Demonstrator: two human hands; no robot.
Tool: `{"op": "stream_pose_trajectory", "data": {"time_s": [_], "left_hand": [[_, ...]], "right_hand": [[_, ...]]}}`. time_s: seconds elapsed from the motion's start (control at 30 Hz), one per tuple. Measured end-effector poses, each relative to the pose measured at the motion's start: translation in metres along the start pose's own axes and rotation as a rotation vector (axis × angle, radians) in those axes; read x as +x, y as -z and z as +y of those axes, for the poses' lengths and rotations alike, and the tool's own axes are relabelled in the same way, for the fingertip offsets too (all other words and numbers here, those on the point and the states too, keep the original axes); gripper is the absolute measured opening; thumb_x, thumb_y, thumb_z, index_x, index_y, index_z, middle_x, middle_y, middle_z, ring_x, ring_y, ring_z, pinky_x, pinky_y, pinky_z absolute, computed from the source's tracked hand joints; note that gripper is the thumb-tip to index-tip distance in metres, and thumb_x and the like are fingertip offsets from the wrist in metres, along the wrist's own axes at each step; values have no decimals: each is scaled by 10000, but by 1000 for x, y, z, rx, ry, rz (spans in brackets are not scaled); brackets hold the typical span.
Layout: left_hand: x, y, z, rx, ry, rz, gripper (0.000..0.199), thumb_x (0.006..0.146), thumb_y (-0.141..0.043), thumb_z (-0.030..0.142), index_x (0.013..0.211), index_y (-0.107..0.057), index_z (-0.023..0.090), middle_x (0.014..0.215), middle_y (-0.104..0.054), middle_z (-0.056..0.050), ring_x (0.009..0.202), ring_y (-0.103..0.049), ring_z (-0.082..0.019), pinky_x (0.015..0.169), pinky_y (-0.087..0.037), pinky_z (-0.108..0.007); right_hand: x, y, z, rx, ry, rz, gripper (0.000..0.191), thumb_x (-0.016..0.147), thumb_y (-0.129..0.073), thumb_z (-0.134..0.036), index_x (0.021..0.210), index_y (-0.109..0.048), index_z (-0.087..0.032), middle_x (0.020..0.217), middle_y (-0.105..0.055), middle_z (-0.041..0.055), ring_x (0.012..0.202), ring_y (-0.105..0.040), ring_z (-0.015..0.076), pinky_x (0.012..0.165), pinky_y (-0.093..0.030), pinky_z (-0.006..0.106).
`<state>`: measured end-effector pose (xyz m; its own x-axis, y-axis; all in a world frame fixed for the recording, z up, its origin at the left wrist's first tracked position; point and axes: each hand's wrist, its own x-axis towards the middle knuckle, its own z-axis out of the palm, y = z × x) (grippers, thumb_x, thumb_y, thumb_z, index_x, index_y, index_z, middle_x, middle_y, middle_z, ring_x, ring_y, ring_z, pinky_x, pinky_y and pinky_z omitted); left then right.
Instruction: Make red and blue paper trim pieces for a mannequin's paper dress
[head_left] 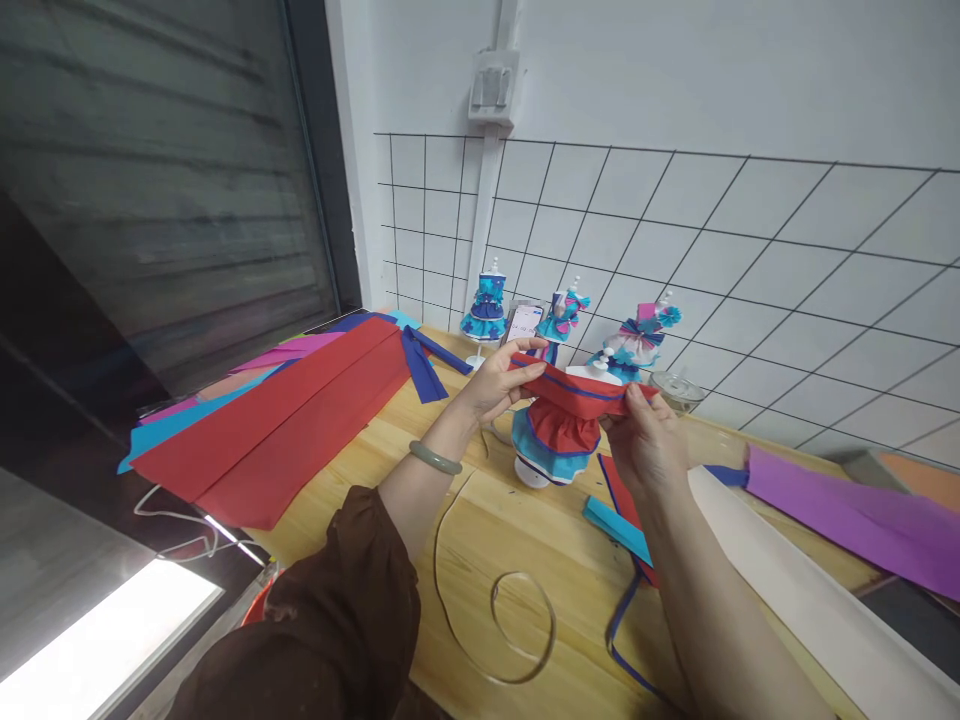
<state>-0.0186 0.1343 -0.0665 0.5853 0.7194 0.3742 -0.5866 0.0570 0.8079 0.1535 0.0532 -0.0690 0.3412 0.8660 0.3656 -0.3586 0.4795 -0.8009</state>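
A red fabric strip with a blue stripe (577,392) is stretched between both hands, in front of the upper part of a small white dress form (602,366). My left hand (504,382), with a bangle at the wrist, pinches the strip's left end. Its right end is pinched in my right hand (646,432). Below the strip, the form wears a ruffled skirt (556,440), red over light blue with a dark blue and white hem. The strip hides the form's torso, so I cannot tell whether it touches it.
Behind stand several dressed miniature forms (486,308) and a phone (525,322). Red fabric (300,410) lies over coloured sheets at left. A pale cord (551,640) loops across the wooden table (405,510). Light blue fabric (616,530), a white sheet (795,570) and purple fabric (855,515) lie right.
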Motion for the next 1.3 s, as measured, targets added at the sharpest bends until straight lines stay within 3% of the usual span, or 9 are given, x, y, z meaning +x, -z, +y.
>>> {"op": "stream_pose_trajectory", "data": {"time_s": [0.13,0.3,0.5,0.77,1.03,1.3], "left_hand": [[-1,-9,1,23,13,1,485,694,-724,227,1133,-516,229,820,-612,4,745,-601,-117,724,-464,-265],[-3,-25,1,21,25,-7,496,663,-742,199,1118,-548,235,787,-600,15,720,-585,-116,720,-457,-266],[-4,-42,-1,-18,33,-40,531,632,-760,185,1123,-558,209,789,-623,6,758,-589,-136,825,-433,-313],[-2,-45,-7,9,51,-6,645,648,-757,206,1234,-486,213,856,-672,-29,776,-616,-150,818,-445,-319],[0,-46,-10,61,47,58,683,658,-748,207,1273,-451,212,799,-690,-31,710,-633,-156,756,-468,-316],[1,-43,-12,93,11,55,702,650,-757,236,1279,-444,217,850,-689,-34,745,-634,-158,716,-473,-286]], "right_hand": [[-2,-3,-1,-12,6,8,124,697,-734,-295,721,-640,-217,687,-688,-39,603,-629,92,577,-510,200],[-4,-8,-2,-5,3,10,104,705,-723,-263,774,-653,-229,748,-694,-40,648,-631,85,622,-507,193],[-6,-10,-3,-32,7,-5,218,605,-785,-204,767,-641,-225,700,-688,-50,596,-625,88,622,-513,205],[-6,-12,-3,-52,67,70,422,562,-779,-134,917,-589,-260,725,-699,-55,602,-642,96,579,-518,193],[-13,-15,-6,-139,152,56,222,630,-746,-159,761,-586,-239,697,-669,-62,594,-619,79,556,-495,170],[-14,-13,-1,-207,82,35,134,722,-697,-302,828,-708,-220,870,-722,0,808,-662,165,742,-533,280]]}}
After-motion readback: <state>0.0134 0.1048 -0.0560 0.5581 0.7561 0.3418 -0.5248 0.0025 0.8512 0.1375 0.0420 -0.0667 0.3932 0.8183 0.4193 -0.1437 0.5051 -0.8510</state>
